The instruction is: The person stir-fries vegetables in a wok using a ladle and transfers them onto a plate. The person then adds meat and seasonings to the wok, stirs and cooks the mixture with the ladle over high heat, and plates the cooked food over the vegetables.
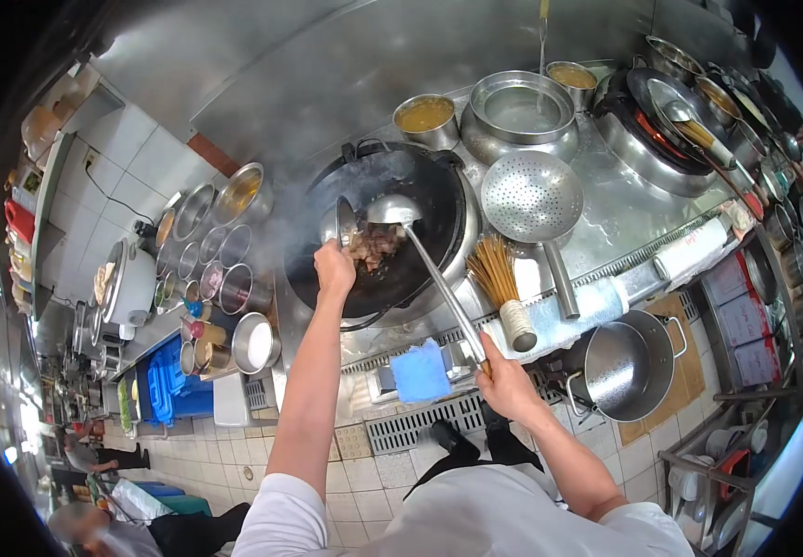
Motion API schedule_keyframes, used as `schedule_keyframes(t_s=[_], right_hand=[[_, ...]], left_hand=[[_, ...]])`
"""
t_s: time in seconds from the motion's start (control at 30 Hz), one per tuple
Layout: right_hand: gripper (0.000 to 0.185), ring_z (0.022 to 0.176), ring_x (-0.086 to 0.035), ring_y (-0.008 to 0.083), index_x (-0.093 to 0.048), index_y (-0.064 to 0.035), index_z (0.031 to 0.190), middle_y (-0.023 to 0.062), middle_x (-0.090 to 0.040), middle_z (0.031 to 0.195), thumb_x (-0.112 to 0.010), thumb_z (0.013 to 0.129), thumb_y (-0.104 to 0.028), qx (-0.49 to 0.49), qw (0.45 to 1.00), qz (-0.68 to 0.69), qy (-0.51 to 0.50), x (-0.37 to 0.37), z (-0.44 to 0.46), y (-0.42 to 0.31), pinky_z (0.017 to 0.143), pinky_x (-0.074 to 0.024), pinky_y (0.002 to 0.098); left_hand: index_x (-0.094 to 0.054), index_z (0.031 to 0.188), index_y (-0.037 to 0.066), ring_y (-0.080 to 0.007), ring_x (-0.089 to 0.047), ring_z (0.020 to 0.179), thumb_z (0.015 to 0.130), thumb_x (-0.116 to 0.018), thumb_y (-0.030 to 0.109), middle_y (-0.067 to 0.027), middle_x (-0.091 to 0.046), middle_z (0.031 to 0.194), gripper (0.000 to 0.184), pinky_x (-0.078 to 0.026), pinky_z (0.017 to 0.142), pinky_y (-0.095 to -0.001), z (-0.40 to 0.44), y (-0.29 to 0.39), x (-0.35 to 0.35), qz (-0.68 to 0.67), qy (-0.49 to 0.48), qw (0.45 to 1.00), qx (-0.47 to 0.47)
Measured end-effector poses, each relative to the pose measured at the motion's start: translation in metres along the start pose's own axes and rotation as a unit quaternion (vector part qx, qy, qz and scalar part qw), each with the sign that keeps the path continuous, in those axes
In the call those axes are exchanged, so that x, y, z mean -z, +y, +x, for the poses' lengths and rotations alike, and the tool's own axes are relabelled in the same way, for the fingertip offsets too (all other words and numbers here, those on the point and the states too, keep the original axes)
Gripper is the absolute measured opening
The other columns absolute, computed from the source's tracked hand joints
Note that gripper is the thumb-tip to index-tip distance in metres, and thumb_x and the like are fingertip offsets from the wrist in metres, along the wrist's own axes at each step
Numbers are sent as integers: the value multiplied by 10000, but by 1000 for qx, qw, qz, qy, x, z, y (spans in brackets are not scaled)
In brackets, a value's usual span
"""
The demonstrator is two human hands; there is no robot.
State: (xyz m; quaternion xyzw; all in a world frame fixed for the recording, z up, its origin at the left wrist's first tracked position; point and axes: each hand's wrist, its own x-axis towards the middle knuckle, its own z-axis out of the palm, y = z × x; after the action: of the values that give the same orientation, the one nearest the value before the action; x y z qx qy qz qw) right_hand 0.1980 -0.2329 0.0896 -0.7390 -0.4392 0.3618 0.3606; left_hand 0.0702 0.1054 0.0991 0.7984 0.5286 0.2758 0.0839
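Note:
My left hand [334, 269] grips a small metal bowl [338, 223], tipped on its side over the black wok [401, 176]. Pieces of brown meat [375, 246] lie at the bowl's mouth, above the dark wok surface. In my right hand [505, 379] is the handle of a long metal ladle [395, 211], whose round head is beside the meat. Steam drifts around the wok's left side. A bamboo brush [494, 269] and a perforated strainer [532, 197] rest to the right of the wok.
Seasoning bowls [238, 193] stand left of the wok. Behind it are a pot of water [522, 107] and a bowl of yellow liquid [425, 116]. A large empty pot [629, 367] sits at the lower right. Another person [123, 534] is at the lower left.

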Motion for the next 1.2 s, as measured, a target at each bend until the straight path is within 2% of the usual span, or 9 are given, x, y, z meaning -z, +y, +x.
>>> schedule_keyframes(t_s=[0.23, 0.5, 0.53, 0.57, 0.63, 0.7, 0.8, 0.93, 1.2], right_hand=[[663, 776, -606, 479, -275, 12, 1412, 321, -613, 781, -549, 818, -94, 2, 999, -50, 16, -16, 6, -2, 748, -469, 524], [677, 770, -610, 456, -288, -11, 1415, 282, -626, 796, -567, 802, -82, 17, 999, -40, 23, -24, 16, 1, 737, -478, 491], [678, 775, -610, 448, -287, -16, 1418, 277, -628, 804, -569, 805, -85, 17, 999, -30, 19, -25, 15, 2, 732, -482, 474], [665, 674, -604, 310, -308, 6, 1413, 192, -604, 745, -574, 805, -37, 19, 999, -17, 31, -25, 14, 1, 675, -474, 386], [663, 667, -594, 265, -302, 4, 1418, 148, -604, 740, -569, 812, -25, 17, 999, 19, 28, -24, 15, 0, 667, -476, 351], [661, 579, -527, 132, -278, -16, 1442, 36, -556, 719, -548, 839, 3, 50, 994, 96, 32, -31, 14, 2, 560, -459, 261], [648, 514, -508, 134, -295, -56, 1446, 84, -595, 701, -535, 845, -24, -48, 983, 177, -28, -20, 1, -49, 498, -455, 299], [673, 440, -456, 94, -199, -97, 1479, 1, -471, 600, -501, 882, -14, -9, 931, 347, -113, -42, 5, -81, 404, -409, 248], [459, 391, -448, 94, -377, -58, 1342, 9, -471, 606, -505, 901, -70, 44, 910, 285, -297, -111, 82, -164, 322, -359, 256]], left_hand=[[-595, 853, -61, -450, -597, 845, 807, -606, 53, -283, -609, 847, 123, -465, 744, -498, -3, -5, 19, -30, -36, 998, -49], [-567, 766, -49, -441, -596, 775, 783, -624, 68, -257, -587, 735, 132, -456, 694, -487, -10, -19, 22, -89, -21, 995, -29], [-523, 688, -38, -282, -655, 598, 821, -649, 97, -174, -600, 603, 227, -490, 588, -380, -9, -31, 14, -52, 39, 994, -87], [-509, 670, -34, -249, -654, 578, 826, -651, 95, -159, -596, 595, 247, -496, 570, -362, -8, -44, 7, -78, 41, 995, -39], [-495, 652, -30, -216, -653, 559, 832, -654, 93, -144, -593, 587, 269, -502, 552, -343, -8, -41, 20, -106, 49, 993, 10], [-470, 629, -12, -189, -645, 535, 854, -640, 78, -112, -583, 590, 296, -524, 529, -303, -25, -26, 51, -246, 29, 960, 130], [-472, 647, 12, -182, -641, 556, 866, -625, 62, -100, -589, 639, 271, -549, 534, -303, -41, -65, 51, -406, 61, 892, 189], [-515, 773, 16, -157, -614, 659, 866, -619, 58, -75, -584, 759, 146, -565, 621, -303, -97, -107, 86, -627, 101, 732, 246], [-544, 922, -10, -175, -591, 704, 846, -593, 49, -76, -568, 815, 108, -528, 625, -301, -315, -198, 186, -554, 344, 645, 399]])
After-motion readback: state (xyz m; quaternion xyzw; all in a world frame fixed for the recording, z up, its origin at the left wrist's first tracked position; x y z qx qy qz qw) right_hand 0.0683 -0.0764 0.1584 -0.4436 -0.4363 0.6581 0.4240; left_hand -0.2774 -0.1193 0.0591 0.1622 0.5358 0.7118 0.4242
